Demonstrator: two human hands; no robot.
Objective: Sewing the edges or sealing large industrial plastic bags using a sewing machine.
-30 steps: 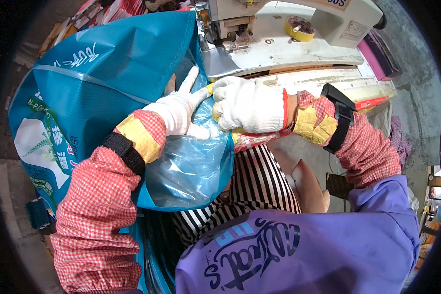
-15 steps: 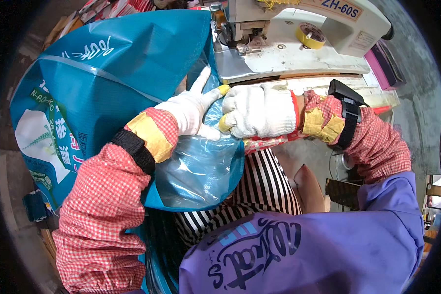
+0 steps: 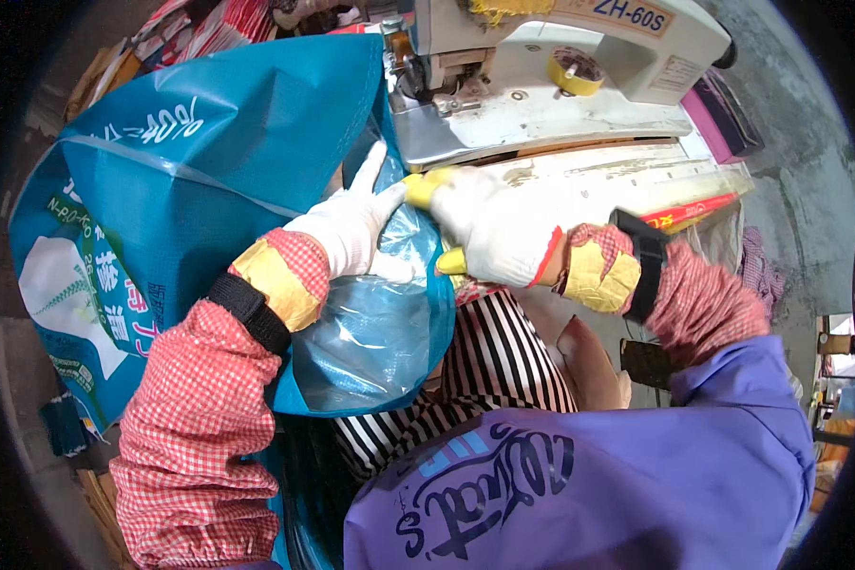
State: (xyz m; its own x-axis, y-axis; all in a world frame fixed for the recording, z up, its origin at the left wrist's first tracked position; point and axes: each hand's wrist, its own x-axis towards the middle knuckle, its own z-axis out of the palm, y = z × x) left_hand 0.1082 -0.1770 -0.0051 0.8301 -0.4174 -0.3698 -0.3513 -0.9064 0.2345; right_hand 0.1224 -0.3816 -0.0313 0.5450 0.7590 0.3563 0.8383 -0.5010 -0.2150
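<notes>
A large blue woven bag [image 3: 247,104] with a clear plastic liner [image 3: 366,323] lies across my lap and to the left, its mouth spread toward me. My left hand [image 3: 351,228], in a white glove, lies on the liner at the mouth, index finger and thumb stretched apart. My right hand [image 3: 503,228], gloved in white with yellow fingertips, is beside it at the bag's right edge. Its fingers reach toward my left fingers, with the thumb apart below; it is slightly blurred. What lies under the right palm is hidden.
Beyond my hands stands a white sewing machine [image 3: 541,114] with a yellow tape roll [image 3: 576,72] on its bed. A worn white board [image 3: 579,180] fronts it, with a red packet [image 3: 693,213] at its right. A purple-and-black box [image 3: 722,119] stands farther right.
My right hand has loosened from a closed fist, its fingers now extended toward my left hand. A red strip below it is now mostly out of sight. The whole view has shifted slightly.
</notes>
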